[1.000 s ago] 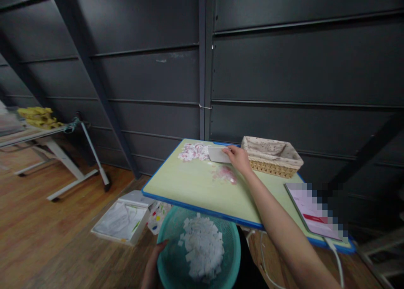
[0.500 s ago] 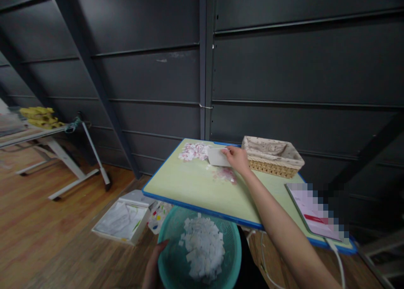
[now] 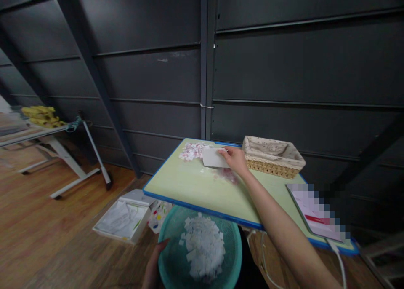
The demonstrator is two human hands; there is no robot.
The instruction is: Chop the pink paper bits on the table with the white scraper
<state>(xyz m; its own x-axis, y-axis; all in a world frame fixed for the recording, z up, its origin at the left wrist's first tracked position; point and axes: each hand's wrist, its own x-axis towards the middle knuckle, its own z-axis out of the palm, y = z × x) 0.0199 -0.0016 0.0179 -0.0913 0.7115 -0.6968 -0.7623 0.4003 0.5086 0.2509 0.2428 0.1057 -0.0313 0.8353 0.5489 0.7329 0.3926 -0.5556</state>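
Bare workshop-like room: dark metal panel wall point(image 3: 284, 70), wooden plank floor point(image 3: 47, 221), green-topped worktable point(image 3: 189, 188).

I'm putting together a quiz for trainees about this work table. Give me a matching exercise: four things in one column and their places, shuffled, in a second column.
Things
1. teal round plastic basin
2. woven straw basket
3. white flat rectangular card
4. pile of pink-and-white paper scraps

Places
A. far left corner of the green blue-edged table
B. gripped by the left hand, below the table's near edge
C. pinched in the right hand
D. on the table's far side, right of the right hand

Pairs: 1-B, 2-D, 3-C, 4-A
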